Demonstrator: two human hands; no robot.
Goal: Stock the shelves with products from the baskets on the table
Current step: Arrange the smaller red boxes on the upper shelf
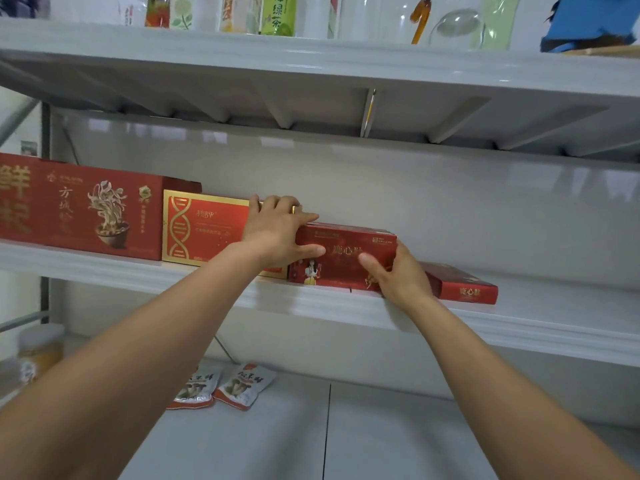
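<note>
Head view, the only one.

- Both hands are up at the middle shelf [519,323]. The left hand [277,233] lies over the top left corner of the red box [343,258], with fingers on its upper edge and thumb on its front face. The right hand [398,275] grips the lower right end, thumb in front and fingers hidden behind.
- The red box stands upright near the shelf's front lip. Its top edge shows several lines, so it may be a few thin boxes pressed together. I cannot tell.
- The gold-edged box [204,230] is just beside it on the left, partly behind the left hand. A flat red box [464,287] lies just to the right, close to the right hand. The large red carton [83,209] is further left.
- Baskets and desk are out of view.

Risks, as I judge them:
- Letting go while the box stands this near the lip could tip it forward onto the lower shelf [398,427], where two pouches [214,388] lie.
- If it is a pack of thin boxes, uneven pressure from the hands could fan them apart.
- Sliding it left could trap the left fingers against the gold-edged box or shove that box askew.
- The right wrist could knock the flat red box on its way out.
</note>
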